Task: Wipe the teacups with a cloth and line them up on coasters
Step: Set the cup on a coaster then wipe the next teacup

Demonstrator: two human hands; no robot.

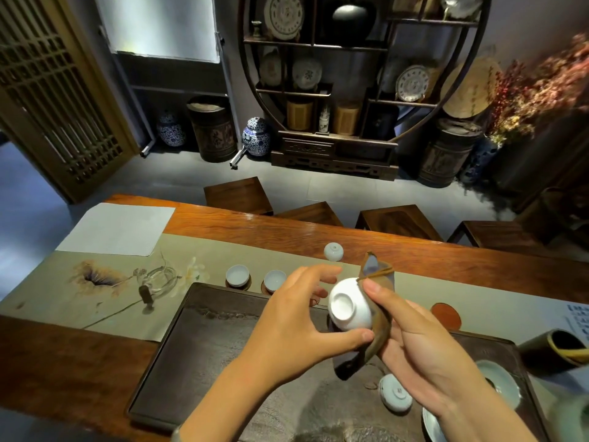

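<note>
A white teacup (345, 306) is held above the dark tea tray (204, 352), its foot turned toward me. My left hand (296, 317) grips it with thumb below and fingers on the far side. My right hand (427, 349) presses a brown cloth (377, 327) against the cup's right side. Two white teacups (237, 275) (274, 280) stand upright side by side on dark coasters just beyond the tray. Another cup (333, 252) lies upside down on the table runner farther back. A bare red-brown coaster (446, 315) lies to the right.
A glass pitcher (161, 280) stands on the runner at left. On the tray's right part lie a pale lid (395, 393) and a celadon bowl (500, 382). A dark container (554, 350) sits at far right. Wooden stools (239, 196) line the table's far side.
</note>
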